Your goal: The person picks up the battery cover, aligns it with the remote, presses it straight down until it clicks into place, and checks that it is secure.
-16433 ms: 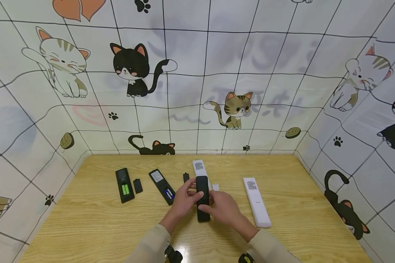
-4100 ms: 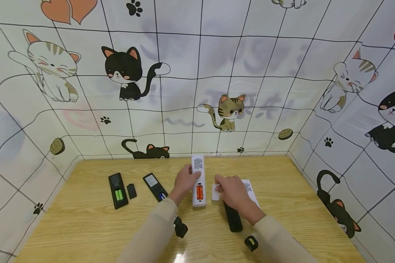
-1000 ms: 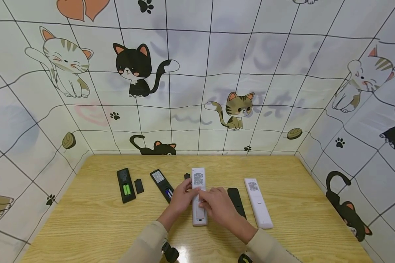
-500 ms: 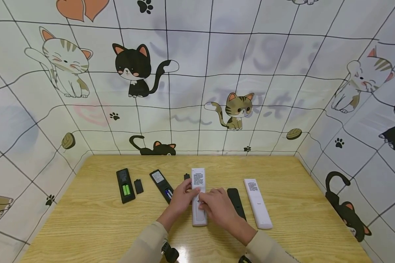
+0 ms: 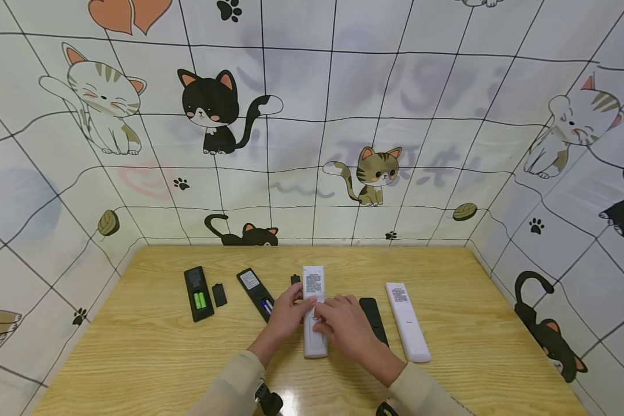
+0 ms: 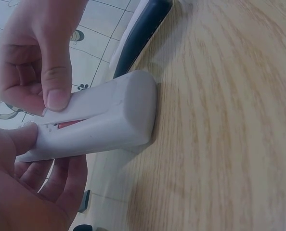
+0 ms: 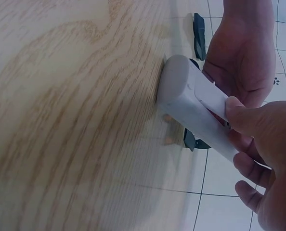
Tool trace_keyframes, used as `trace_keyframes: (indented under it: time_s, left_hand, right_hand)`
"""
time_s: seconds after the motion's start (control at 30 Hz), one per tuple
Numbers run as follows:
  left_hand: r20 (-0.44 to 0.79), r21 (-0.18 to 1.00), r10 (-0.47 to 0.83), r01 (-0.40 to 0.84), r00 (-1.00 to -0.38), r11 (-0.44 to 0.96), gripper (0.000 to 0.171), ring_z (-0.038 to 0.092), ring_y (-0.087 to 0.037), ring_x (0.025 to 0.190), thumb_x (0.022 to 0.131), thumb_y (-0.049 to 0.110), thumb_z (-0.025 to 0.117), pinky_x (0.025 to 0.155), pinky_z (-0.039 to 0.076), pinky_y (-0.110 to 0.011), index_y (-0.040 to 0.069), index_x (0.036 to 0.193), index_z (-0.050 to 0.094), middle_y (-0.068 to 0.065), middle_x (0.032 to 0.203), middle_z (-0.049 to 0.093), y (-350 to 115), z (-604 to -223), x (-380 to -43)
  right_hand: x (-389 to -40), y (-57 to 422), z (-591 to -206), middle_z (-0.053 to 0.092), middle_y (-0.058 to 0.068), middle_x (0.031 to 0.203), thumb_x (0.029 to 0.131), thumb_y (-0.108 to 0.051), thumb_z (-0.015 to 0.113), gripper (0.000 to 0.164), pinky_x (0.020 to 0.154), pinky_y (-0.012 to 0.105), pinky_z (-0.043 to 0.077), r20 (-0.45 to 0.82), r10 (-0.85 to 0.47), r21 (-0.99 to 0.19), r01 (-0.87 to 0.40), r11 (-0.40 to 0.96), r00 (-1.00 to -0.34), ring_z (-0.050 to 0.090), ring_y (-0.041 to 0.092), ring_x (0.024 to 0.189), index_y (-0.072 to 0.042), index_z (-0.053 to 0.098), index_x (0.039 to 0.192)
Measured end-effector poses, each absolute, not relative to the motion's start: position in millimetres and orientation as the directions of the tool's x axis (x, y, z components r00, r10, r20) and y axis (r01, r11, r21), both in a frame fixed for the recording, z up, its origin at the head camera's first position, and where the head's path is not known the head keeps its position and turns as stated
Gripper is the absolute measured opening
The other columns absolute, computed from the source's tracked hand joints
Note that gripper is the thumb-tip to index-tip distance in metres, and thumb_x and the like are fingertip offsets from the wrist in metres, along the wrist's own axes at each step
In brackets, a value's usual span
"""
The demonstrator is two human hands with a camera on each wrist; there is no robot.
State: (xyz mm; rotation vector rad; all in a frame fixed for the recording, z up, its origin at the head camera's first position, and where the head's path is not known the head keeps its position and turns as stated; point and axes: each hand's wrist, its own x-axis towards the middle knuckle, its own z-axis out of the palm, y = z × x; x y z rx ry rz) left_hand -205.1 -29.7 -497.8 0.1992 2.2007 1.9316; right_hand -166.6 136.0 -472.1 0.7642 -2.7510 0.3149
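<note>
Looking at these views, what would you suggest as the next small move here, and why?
Probably press the raised end of the white cover down with the right hand: the left wrist view shows a gap with something red between it and the white remote, while its other end looks seated. The left hand grips the remote, which should steady it.

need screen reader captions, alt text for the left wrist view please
The left hand grips a long white plastic remote control as the right hand holds its white plastic battery cover tilted up, a sliver of red showing underneath. Behind lies a slim dark remote; pale wood-grain tabletop fills the right side.
</note>
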Motion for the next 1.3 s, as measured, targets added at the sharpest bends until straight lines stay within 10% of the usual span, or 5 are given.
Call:
trace_keyframes:
  time_s: [0.87, 1.3]
  left_hand:
    - [-0.053, 0.988, 0.228, -0.018, -0.972, 0.151, 0.042, 0.066, -0.015, 0.086, 0.099, 0.022, 0.058, 0.067, 0.055, -0.03, 0.011, 0.139, 0.051, -0.017, 0.125, 0.064, -29.8, -491.8, -202.8]
    - [-0.06, 0.987, 0.235, -0.022, -0.97, 0.161, 0.042, 0.066, -0.014, 0.084, 0.098, 0.028, 0.059, 0.067, 0.054, -0.029, 0.017, 0.138, 0.052, -0.012, 0.122, 0.066, -31.2, -499.1, -205.2]
  right_hand:
    - [-168.4, 134.7, -474.5, 0.06, -0.015, 0.08, 0.083, -0.042, 0.074, 0.022, 0.082, 0.036, 0.044, 0.329, -0.431, -0.099, -0.485, 0.869, -0.84, 0.054, 0.008, 0.079, -0.027, 0.062, 0.094]
    - [-172.0, 145.5, -461.8, 0.064, 0.004, 0.101, 0.082, -0.05, 0.073, 0.054, 0.079, 0.04, 0.044, 0.09, -0.256, -0.353, -0.271, 0.896, -0.963, 0.057, 0.016, 0.089, -0.01, 0.061, 0.116]
